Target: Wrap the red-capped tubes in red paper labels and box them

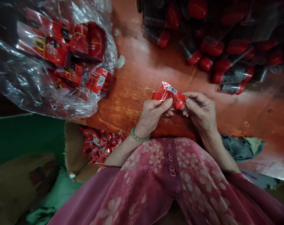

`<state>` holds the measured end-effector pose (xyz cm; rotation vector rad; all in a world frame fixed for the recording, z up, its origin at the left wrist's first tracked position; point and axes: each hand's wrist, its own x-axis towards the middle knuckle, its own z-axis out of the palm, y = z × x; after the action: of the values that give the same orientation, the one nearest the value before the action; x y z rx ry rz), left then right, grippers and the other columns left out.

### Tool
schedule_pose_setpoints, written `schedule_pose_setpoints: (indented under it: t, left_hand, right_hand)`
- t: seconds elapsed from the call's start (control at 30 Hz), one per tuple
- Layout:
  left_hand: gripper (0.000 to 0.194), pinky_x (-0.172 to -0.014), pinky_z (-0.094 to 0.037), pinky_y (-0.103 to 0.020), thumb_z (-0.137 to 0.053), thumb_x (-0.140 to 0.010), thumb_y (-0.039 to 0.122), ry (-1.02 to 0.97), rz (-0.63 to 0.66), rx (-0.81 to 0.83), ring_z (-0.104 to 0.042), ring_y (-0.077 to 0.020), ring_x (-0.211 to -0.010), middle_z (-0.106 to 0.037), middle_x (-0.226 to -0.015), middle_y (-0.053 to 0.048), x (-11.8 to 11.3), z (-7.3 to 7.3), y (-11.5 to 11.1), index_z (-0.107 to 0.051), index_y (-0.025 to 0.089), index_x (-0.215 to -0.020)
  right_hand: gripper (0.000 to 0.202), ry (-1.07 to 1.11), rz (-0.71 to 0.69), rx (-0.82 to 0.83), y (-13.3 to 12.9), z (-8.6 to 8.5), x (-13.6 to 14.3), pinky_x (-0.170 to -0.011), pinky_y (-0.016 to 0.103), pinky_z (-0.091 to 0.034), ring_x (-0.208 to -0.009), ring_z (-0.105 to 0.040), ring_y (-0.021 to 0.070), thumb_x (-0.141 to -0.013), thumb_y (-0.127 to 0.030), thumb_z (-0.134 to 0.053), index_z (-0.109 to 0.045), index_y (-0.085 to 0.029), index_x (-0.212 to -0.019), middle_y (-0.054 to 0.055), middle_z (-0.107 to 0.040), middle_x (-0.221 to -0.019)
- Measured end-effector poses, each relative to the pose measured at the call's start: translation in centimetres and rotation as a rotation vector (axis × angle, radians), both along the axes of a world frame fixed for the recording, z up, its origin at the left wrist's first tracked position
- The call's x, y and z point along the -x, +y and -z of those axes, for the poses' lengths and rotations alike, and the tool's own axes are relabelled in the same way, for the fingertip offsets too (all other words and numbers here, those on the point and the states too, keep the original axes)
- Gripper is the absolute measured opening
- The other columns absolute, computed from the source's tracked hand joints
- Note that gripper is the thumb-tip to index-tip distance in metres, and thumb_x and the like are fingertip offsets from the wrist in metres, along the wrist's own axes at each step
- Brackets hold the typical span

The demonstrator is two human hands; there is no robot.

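Observation:
A red printed plastic wrapper (pixel 171 95) with a white barcode is held between my two hands above the table's near edge. My left hand (pixel 153 114) is closed on its left part, with the thumb pressed on the printed face. At the wrapper's right end, my right hand (pixel 200 107) pinches its edge between thumb and fingers. Something greyish, perhaps clear plastic, shows by the right fingertips, but I cannot make out what it is. A green bead bracelet (pixel 140 135) circles the left wrist.
Bundled red wrappers (pixel 55 43) lie in a clear plastic bag (pixel 34 90) at the left. Many clear tubes with red caps (pixel 195 58) crowd the far right of the reddish table (pixel 130 78). Below its edge, a cardboard box (pixel 75 150) holds small red packets (pixel 101 147). Dark cloth (pixel 237 147) lies at right.

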<state>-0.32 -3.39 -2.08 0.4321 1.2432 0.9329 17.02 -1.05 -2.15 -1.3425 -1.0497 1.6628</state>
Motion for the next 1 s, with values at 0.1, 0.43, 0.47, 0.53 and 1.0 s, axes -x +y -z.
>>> schedule_pose_setpoints:
  t: [0.1,0.43,0.47,0.53,1.0]
  left_hand:
    - [0.041,-0.059,-0.051,-0.021,-0.081,-0.077,0.055,0.059,0.006,-0.039,-0.063,-0.0085,-0.055,-0.076,-0.066,-0.004,0.0,0.3,-0.4,-0.076,0.015,-0.067]
    - [0.044,-0.062,-0.056,-0.025,-0.077,-0.079,0.061,0.154,0.057,-0.165,-0.067,-0.0125,-0.059,-0.077,-0.068,-0.004,0.2,0.5,-1.5,-0.078,0.017,-0.072]
    - [0.045,-0.06,-0.056,-0.024,-0.077,-0.079,0.062,0.142,0.042,-0.15,-0.067,-0.0122,-0.057,-0.077,-0.068,-0.004,0.1,0.5,-1.4,-0.077,0.017,-0.071]
    - [0.047,-0.059,-0.055,-0.024,-0.077,-0.078,0.063,0.119,0.015,-0.128,-0.066,-0.0112,-0.055,-0.076,-0.068,-0.004,0.0,0.5,-1.4,-0.075,0.016,-0.071]
    - [0.038,-0.056,-0.051,-0.02,-0.088,-0.069,0.05,-0.053,0.017,-0.044,-0.062,-0.0077,-0.056,-0.074,-0.071,0.0,-0.1,0.7,-0.1,-0.075,0.016,-0.08]
  right_hand:
    - [0.026,0.035,0.037,0.016,-0.2,0.3,0.0,-0.049,0.019,-0.05,-0.049,-0.059,0.007,-0.083,-0.042,-0.082,-0.079,-0.025,-0.104,-0.007,-0.069,-0.063]
    - [0.023,0.031,0.01,-0.055,-0.6,1.1,-0.4,-0.049,0.018,-0.052,-0.048,-0.063,0.0075,-0.08,-0.04,-0.084,-0.082,-0.027,-0.099,-0.005,-0.071,-0.062]
    - [0.023,0.069,0.018,-0.024,-0.5,1.1,-0.3,-0.047,0.017,-0.051,-0.047,-0.062,0.0069,-0.08,-0.041,-0.084,-0.082,-0.028,-0.098,-0.006,-0.071,-0.061]
    - [0.022,0.168,0.041,0.063,-0.3,1.1,0.1,-0.043,0.014,-0.046,-0.044,-0.059,0.0049,-0.078,-0.042,-0.085,-0.082,-0.028,-0.094,-0.006,-0.07,-0.06]
    - [0.027,-0.01,-0.01,-0.085,-0.3,0.7,0.5,-0.05,0.019,-0.055,-0.049,-0.061,0.0073,-0.083,-0.046,-0.081,-0.08,-0.026,-0.101,-0.005,-0.072,-0.067]
